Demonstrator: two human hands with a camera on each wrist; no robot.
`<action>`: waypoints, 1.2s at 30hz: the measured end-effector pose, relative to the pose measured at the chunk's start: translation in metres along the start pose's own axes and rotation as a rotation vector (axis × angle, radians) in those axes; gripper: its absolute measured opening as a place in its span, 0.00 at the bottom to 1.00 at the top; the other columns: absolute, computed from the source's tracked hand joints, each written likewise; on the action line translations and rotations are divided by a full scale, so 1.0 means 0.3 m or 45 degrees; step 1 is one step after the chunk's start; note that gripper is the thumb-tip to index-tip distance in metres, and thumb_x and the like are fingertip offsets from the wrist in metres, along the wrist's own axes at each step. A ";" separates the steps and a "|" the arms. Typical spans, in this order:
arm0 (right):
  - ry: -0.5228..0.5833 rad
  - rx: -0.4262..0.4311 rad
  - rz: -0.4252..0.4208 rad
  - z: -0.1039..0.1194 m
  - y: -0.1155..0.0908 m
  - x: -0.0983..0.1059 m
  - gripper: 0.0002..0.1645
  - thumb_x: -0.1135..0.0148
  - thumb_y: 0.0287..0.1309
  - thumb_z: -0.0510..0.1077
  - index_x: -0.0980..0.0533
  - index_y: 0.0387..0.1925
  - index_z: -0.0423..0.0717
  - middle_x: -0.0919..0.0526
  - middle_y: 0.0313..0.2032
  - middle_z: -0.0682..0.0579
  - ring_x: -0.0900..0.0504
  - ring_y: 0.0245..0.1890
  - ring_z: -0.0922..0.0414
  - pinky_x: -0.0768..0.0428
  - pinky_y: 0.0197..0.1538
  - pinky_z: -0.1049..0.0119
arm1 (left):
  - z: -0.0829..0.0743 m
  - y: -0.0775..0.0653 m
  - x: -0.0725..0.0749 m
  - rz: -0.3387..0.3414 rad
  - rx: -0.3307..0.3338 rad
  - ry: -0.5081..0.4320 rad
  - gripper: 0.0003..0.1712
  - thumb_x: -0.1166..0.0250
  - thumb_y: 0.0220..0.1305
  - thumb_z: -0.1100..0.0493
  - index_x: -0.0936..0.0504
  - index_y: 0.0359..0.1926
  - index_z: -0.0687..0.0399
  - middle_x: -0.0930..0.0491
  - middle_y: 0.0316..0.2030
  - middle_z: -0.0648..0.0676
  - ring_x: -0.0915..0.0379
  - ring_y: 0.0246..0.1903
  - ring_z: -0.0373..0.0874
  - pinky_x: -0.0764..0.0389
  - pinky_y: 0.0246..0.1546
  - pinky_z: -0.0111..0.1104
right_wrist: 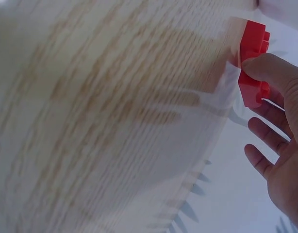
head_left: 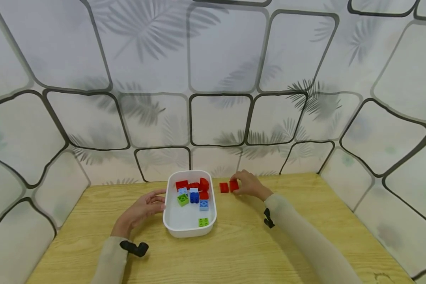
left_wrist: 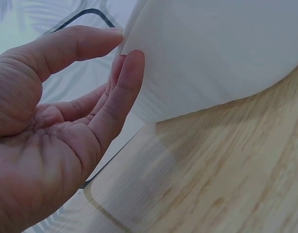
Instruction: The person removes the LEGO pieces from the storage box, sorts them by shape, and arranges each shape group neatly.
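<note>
A white plastic tray [head_left: 184, 229] holds red, blue, light blue and green toy building bricks. My left hand [head_left: 142, 212] is at its left side; in the left wrist view, the thumb and fingertips meet the tray's outer wall [left_wrist: 212, 53], fingers loosely bent. To the right of the tray, my right hand [head_left: 249, 184] pinches a red toy brick [head_left: 234, 185] between thumb and fingers, down at the table. Another red brick [head_left: 224, 187] lies close to its left. In the right wrist view, the thumb presses on the held brick [right_wrist: 251, 90], with the second brick [right_wrist: 254, 36] beyond it.
The wooden table [head_left: 241, 252] runs up to a patterned fabric wall [head_left: 220, 118] just behind the tray and bricks. Similar walls stand at left and right. A lone green brick [head_left: 203, 222] sits at the tray's near right corner, apart from the other bricks.
</note>
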State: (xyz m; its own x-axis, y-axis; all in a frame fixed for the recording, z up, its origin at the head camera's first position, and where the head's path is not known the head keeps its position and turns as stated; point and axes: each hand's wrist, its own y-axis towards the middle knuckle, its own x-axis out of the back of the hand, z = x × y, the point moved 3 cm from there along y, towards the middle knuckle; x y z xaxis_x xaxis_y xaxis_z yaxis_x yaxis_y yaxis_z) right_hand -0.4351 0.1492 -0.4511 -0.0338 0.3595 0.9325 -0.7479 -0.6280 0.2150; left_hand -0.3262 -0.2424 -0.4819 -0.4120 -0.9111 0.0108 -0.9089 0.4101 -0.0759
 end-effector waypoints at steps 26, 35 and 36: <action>-0.013 -0.052 0.041 -0.007 -0.003 -0.019 0.21 0.23 0.51 0.41 0.17 0.47 0.41 0.14 0.44 0.47 0.24 0.40 0.52 0.21 0.45 0.58 | 0.005 -0.002 -0.004 -0.009 0.012 -0.002 0.43 0.36 0.71 0.65 0.49 0.78 0.67 0.24 0.54 0.57 0.21 0.51 0.40 0.16 0.52 0.30; -0.028 -0.041 0.043 -0.013 0.005 -0.019 0.21 0.23 0.50 0.41 0.17 0.47 0.40 0.14 0.44 0.46 0.24 0.41 0.52 0.21 0.46 0.58 | 0.002 0.001 0.005 -0.006 0.024 0.019 0.42 0.37 0.71 0.65 0.49 0.78 0.66 0.24 0.55 0.56 0.22 0.51 0.41 0.16 0.53 0.30; -0.033 -0.037 0.045 -0.013 0.007 -0.019 0.21 0.23 0.50 0.41 0.17 0.47 0.40 0.14 0.44 0.47 0.24 0.41 0.52 0.21 0.46 0.58 | 0.001 0.000 0.004 -0.004 0.022 0.018 0.42 0.37 0.71 0.65 0.49 0.78 0.66 0.24 0.55 0.57 0.22 0.51 0.40 0.16 0.53 0.30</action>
State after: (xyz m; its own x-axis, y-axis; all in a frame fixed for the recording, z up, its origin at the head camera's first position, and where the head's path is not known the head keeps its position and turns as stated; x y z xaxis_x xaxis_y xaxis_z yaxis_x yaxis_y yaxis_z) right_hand -0.4391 0.1485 -0.4571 -0.0436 0.3197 0.9465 -0.7655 -0.6194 0.1740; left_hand -0.3267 -0.2436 -0.4822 -0.4100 -0.9117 0.0254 -0.9090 0.4062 -0.0932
